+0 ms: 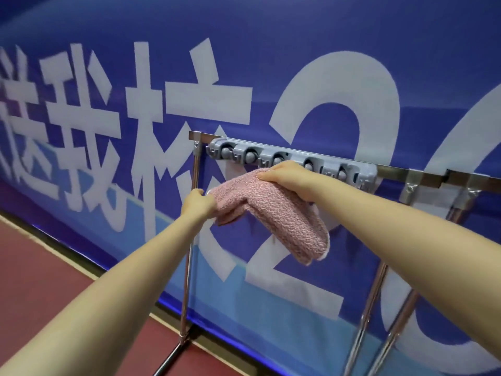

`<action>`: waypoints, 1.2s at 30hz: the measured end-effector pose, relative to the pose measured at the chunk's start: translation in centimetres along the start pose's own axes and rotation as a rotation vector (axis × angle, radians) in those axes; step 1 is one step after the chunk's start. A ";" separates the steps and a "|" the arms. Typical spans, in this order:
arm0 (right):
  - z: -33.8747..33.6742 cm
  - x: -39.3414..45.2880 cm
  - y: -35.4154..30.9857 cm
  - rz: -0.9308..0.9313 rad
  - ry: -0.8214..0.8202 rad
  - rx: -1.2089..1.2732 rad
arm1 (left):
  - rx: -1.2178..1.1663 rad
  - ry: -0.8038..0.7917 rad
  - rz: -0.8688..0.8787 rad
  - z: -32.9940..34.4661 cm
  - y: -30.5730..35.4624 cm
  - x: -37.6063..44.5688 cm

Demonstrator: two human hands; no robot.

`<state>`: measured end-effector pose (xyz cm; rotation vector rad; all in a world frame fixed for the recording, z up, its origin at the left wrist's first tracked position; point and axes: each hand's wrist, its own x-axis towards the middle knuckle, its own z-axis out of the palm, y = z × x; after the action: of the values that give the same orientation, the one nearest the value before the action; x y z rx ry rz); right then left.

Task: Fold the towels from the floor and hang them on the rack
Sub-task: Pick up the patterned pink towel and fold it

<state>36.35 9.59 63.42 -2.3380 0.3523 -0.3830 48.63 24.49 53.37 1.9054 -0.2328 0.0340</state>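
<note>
I hold the pink towel up with both hands, right in front of the rack. My left hand grips one bunched end of the towel, out at about 9 o'clock from its middle. My right hand sits on top at about 12 o'clock, with fingers curled over the towel's upper edge. My hands are apart, with towel between them. The loose end of the towel hangs down toward 5 o'clock. The gray hook strip on the rack is just behind my right hand. The blue banner with big white writing is behind the rack. The red floor is at 8 o'clock.
</note>
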 end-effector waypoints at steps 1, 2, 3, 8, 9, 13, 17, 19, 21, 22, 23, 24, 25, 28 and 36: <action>0.4 1.3 -0.8 -0.001 -0.013 0.014 | -0.045 0.014 0.031 -0.3 0.4 0.5; 0.9 2.4 -1.7 -0.003 -0.033 0.026 | -0.096 0.022 0.079 -0.7 0.8 1.1; 1.4 3.5 -2.6 -0.010 -0.056 0.041 | -0.143 0.024 0.113 -1.1 1.2 1.7; 4.0 9.0 -6.8 -0.068 -0.121 0.106 | -0.480 -0.023 0.201 -2.5 2.3 6.2; 4.4 10.0 -7.5 -0.074 -0.131 0.107 | -0.608 -0.052 0.152 -2.8 2.1 7.1; 6.1 14.0 -9.3 -0.108 -0.168 0.187 | -0.750 -0.115 0.189 -4.1 1.8 10.6; 7.3 17.1 -9.5 -0.185 -0.072 0.193 | -0.691 -0.109 0.214 -4.4 2.0 13.3; 7.7 18.7 -9.1 -0.211 -0.003 0.162 | -0.642 -0.085 0.244 -4.0 1.9 14.3; 8.1 20.2 -8.4 -0.236 0.064 0.070 | -0.595 -0.089 0.285 -3.5 1.7 14.6; 8.3 20.9 -8.0 -0.249 0.093 0.032 | -0.586 -0.096 0.308 -3.1 1.7 14.5; 8.3 21.4 -7.7 -0.266 0.108 0.004 | -0.580 -0.087 0.320 -2.7 1.6 14.7; 8.2 21.6 -7.4 -0.276 0.115 -0.033 | -0.564 -0.078 0.334 -2.2 1.5 14.6; 8.0 21.8 -7.2 -0.278 0.120 -0.091 | -0.554 -0.061 0.345 -1.9 1.5 14.2; 7.1 21.7 -6.2 -0.286 0.182 -0.252 | -0.553 -0.007 0.347 -0.8 1.3 14.0; 7.0 19.6 -6.4 -0.464 0.196 -0.451 | -0.567 0.050 0.310 0.0 1.0 14.6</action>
<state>57.81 11.40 66.50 -2.8301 -0.0284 -0.8317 62.81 22.08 56.30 1.2913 -0.4511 0.2032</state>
